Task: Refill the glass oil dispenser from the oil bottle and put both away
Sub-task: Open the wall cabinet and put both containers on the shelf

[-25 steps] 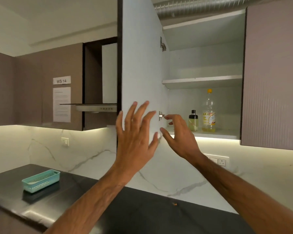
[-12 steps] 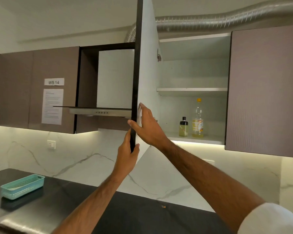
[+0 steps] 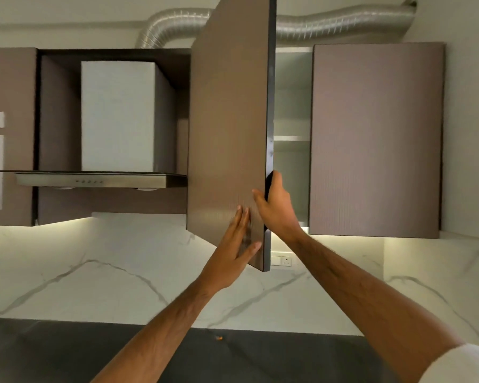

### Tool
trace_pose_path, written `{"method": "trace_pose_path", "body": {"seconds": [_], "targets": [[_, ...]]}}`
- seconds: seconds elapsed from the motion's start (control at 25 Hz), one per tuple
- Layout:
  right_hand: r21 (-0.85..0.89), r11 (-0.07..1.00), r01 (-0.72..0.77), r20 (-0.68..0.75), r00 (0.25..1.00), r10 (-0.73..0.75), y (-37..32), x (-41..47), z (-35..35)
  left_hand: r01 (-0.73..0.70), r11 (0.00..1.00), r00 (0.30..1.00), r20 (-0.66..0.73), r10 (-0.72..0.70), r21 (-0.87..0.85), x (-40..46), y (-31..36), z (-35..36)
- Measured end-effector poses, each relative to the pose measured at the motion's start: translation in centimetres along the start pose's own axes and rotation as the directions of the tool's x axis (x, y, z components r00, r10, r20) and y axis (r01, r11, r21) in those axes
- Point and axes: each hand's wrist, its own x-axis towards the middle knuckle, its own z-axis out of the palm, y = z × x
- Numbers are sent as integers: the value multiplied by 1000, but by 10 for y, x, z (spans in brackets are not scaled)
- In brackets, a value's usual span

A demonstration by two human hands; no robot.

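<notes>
A flat rectangular cabinet door, brown with a fine ribbed grain and a dark edge, is seen half-swung across the white cabinet interior, with a corrugated silver duct above it, a steel range hood to its left and veined white marble below it. The left hand is laid flat against the door's lower front with fingers straight and together, while the right hand is curled round the door's free edge. The oil dispenser and oil bottle are hidden behind the door.
</notes>
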Motion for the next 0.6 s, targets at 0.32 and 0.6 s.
{"method": "trace_pose_path", "body": {"seconds": [0.32,0.6], "targets": [[-126,990,-64,75,994,74,122,46,-64,-23,758,999,44,-7,652,111,-34,72],[-852,454,262,168,957,-237,223,89,-67,-4,590,999,-23,39,807,168,-92,90]]}}
